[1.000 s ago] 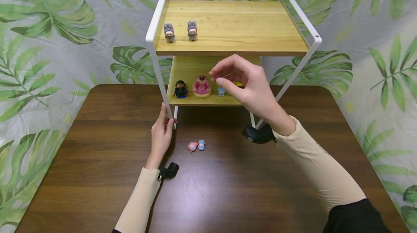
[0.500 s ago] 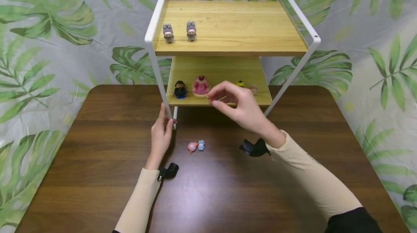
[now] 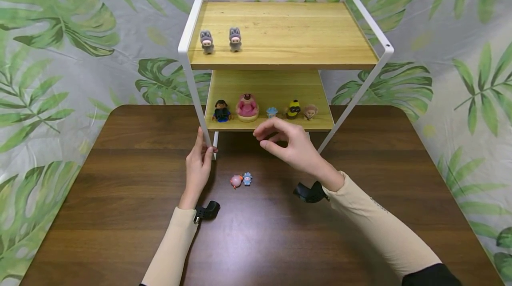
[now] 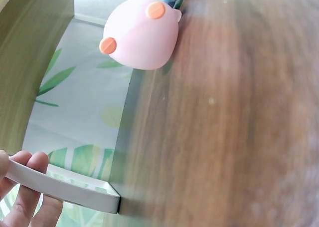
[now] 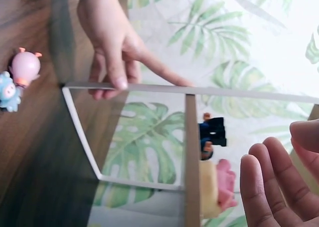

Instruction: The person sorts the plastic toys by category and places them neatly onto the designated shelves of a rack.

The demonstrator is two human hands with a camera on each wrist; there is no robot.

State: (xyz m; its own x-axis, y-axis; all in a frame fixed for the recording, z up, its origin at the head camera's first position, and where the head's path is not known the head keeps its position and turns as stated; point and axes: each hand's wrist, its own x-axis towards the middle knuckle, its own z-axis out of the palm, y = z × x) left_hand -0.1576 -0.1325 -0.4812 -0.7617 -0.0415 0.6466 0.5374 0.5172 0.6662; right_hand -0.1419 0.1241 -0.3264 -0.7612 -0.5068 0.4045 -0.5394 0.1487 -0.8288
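Observation:
My left hand (image 3: 197,168) grips the front left leg of a white-framed shelf rack (image 3: 192,86); in the left wrist view the fingers lie round that white leg (image 4: 65,191). My right hand (image 3: 291,146) hovers before the lower shelf (image 3: 260,82), fingers loosely bent and nothing between them. On the table by the left hand, a pink round toy (image 3: 236,181) touches a small blue figurine (image 3: 247,179). Along the lower shelf stand a dark-haired toy figure (image 3: 221,111), a pink bear (image 3: 247,107), a blue figurine (image 3: 272,112), a yellow-and-black figure (image 3: 294,109) and a beige figurine (image 3: 310,112).
Two grey rabbit-eared figurines (image 3: 235,40) stand at the left of the upper shelf (image 3: 296,33). The rack rests on a dark wooden table (image 3: 120,197), with a leaf-patterned cloth (image 3: 60,55) behind it. Each wrist carries a black camera mount (image 3: 310,192).
My right hand has come down and back from in front of the lower shelf, uncovering the blue, yellow-and-black and beige figures. The left hand stays on the rack's leg.

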